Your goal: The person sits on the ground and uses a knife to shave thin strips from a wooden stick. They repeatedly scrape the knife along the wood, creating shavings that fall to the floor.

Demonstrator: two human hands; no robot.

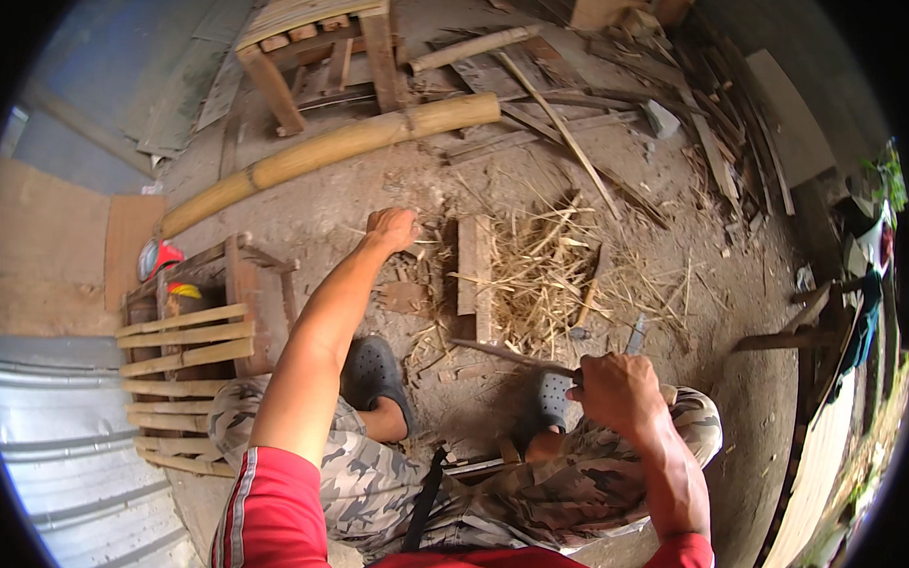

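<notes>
Long blade (512,355): clenched at one end in right grip (620,386), likely to stay clear of the edge; tip near wooden block (467,269) on floor (749,394). Left grip (392,228): curled closed, can't tell around what.

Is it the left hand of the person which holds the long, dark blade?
No, the long, dark blade extends from the right hand.

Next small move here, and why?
Probably ease the long-bladed knife away from the right clog. The right hand grips the knife, and in this view its blade passes close by the clog's toe, though the true gap can't be judged. The left hand is farther forward, apart from the blade, so it needn't shift first.
</notes>
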